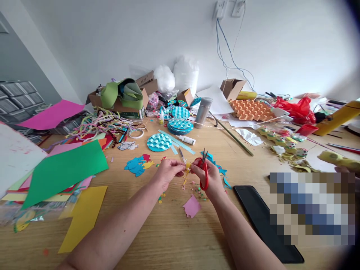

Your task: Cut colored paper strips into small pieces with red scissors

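My left hand pinches a small yellow paper piece above the wooden table. My right hand is closed round red-handled scissors, whose blades point up and away right beside the yellow piece. Tiny coloured paper scraps lie under the hands. A pink cut-out lies just nearer to me. Blue and yellow fish cut-outs lie left of my left hand.
Green, yellow and pink sheets lie at left. Teal patterned discs, a glue tube, a metal bottle, cardboard boxes and an orange tray stand behind. A black phone lies at right.
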Available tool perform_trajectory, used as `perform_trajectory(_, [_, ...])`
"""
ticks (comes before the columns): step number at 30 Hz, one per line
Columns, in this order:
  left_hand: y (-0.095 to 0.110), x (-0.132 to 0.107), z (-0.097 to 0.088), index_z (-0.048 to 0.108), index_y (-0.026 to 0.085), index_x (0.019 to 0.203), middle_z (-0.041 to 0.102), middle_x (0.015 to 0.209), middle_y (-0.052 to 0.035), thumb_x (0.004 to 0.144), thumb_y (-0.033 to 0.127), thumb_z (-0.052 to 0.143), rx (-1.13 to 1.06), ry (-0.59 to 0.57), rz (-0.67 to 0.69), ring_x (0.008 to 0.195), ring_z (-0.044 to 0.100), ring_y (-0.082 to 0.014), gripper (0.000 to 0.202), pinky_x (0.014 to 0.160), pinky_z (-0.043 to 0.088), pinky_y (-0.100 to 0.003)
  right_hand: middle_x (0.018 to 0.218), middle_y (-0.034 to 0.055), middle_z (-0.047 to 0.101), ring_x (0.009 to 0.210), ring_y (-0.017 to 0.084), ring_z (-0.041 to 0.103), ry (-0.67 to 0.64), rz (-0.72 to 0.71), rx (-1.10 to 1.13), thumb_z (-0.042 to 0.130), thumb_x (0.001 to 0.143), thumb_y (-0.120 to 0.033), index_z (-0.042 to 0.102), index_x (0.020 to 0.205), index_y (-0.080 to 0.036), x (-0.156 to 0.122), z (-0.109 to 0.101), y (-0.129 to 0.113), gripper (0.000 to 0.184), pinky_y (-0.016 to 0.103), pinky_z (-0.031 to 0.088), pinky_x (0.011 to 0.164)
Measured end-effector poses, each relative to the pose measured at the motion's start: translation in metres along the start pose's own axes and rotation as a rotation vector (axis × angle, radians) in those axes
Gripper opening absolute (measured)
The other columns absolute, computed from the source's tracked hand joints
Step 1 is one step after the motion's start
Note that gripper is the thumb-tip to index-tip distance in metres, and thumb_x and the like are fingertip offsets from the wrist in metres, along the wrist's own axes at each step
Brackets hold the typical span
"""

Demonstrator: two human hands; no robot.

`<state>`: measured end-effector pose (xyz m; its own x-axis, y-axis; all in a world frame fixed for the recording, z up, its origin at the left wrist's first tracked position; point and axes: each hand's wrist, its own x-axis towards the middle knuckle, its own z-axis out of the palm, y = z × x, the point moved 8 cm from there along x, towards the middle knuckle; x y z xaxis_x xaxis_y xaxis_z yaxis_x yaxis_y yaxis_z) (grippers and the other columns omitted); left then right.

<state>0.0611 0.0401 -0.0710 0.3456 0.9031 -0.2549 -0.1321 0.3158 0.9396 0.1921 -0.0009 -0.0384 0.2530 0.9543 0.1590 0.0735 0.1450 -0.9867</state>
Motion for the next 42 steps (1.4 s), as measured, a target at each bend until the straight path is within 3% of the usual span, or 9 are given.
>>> perform_trajectory(8, [0.023,-0.006,-0.007,0.067,0.015,0.067,0.063,0.060,0.0004,0.063,0.027,0.069,0.196,0.135,0.240,0.054,0.051,-0.0092,0.013,0.054,0.040,-0.021,0.061,-0.0027,0.053,0.054,0.013,0.047,0.124,-0.096,-0.227,0.065,0.071,-0.035,0.052,0.071,-0.019,-0.002,-0.010,-0.007,0.020,0.025,0.038,0.053])
perform_trajectory(12, [0.015,-0.009,0.005,0.069,0.013,0.064,0.066,0.064,-0.0038,0.070,0.042,0.066,0.229,0.006,0.103,0.051,0.049,-0.0086,0.029,0.052,0.039,-0.022,0.067,-0.0010,0.054,0.062,0.015,0.048,0.188,-0.233,-0.379,0.060,0.076,-0.027,0.051,0.072,-0.021,-0.009,-0.010,-0.016,0.012,0.029,0.039,0.062])
perform_trajectory(16, [0.003,-0.007,0.008,0.071,0.012,0.068,0.068,0.068,-0.0065,0.069,0.049,0.066,0.134,-0.058,-0.025,0.046,0.047,-0.0065,0.037,0.048,0.036,-0.021,0.071,0.0002,0.054,0.065,0.017,0.049,0.109,-0.377,-0.473,0.059,0.074,-0.020,0.049,0.072,-0.023,-0.016,0.002,-0.021,0.011,0.030,0.039,0.063])
perform_trajectory(23, [-0.003,-0.002,0.001,0.067,0.012,0.062,0.065,0.060,-0.0030,0.063,0.029,0.069,0.011,-0.038,-0.082,0.045,0.049,-0.0065,0.017,0.048,0.039,-0.021,0.079,0.0028,0.058,0.073,0.019,0.055,-0.008,-0.491,-0.516,0.059,0.077,-0.016,0.051,0.080,-0.023,-0.022,0.013,-0.030,0.010,0.031,0.043,0.069])
perform_trajectory(26, [0.004,-0.004,0.000,0.067,0.012,0.066,0.066,0.062,-0.0035,0.064,0.027,0.069,0.016,-0.052,-0.075,0.048,0.055,-0.0080,0.015,0.052,0.044,-0.022,0.079,0.0026,0.060,0.071,0.017,0.056,0.040,-0.421,-0.431,0.061,0.082,-0.025,0.052,0.080,-0.022,-0.018,0.003,-0.031,0.009,0.030,0.044,0.068])
perform_trajectory(29, [0.012,-0.007,0.001,0.066,0.011,0.071,0.069,0.066,-0.0065,0.063,0.030,0.072,0.019,-0.103,-0.065,0.052,0.061,-0.0115,0.021,0.058,0.049,-0.026,0.071,0.0006,0.059,0.065,0.016,0.055,0.064,-0.242,-0.299,0.066,0.079,-0.037,0.053,0.075,-0.021,-0.009,-0.007,-0.024,0.021,0.028,0.044,0.062])
perform_trajectory(32, [0.021,-0.007,-0.001,0.063,0.011,0.071,0.070,0.066,-0.0084,0.059,0.034,0.077,0.010,-0.127,-0.015,0.054,0.063,-0.0138,0.029,0.060,0.051,-0.029,0.062,0.0008,0.060,0.060,0.016,0.056,-0.050,-0.036,-0.164,0.069,0.072,-0.051,0.055,0.069,-0.020,-0.004,-0.003,-0.012,0.034,0.028,0.045,0.057])
perform_trajectory(35, [0.027,-0.005,-0.007,0.063,0.011,0.070,0.069,0.064,-0.0074,0.058,0.034,0.078,0.019,-0.109,0.038,0.053,0.062,-0.0127,0.030,0.058,0.050,-0.027,0.057,0.0024,0.061,0.054,0.016,0.057,-0.164,0.051,-0.116,0.064,0.072,-0.059,0.056,0.061,-0.018,-0.004,0.005,-0.007,0.042,0.027,0.046,0.052])
perform_trajectory(42, [0.032,-0.002,-0.016,0.065,0.012,0.070,0.068,0.064,-0.0045,0.061,0.035,0.076,0.030,-0.090,0.073,0.053,0.059,-0.0098,0.027,0.057,0.048,-0.024,0.050,0.0022,0.062,0.043,0.013,0.057,-0.450,0.192,-0.114,0.064,0.075,-0.054,0.063,0.061,-0.015,-0.020,0.031,0.006,0.041,0.021,0.042,0.040])
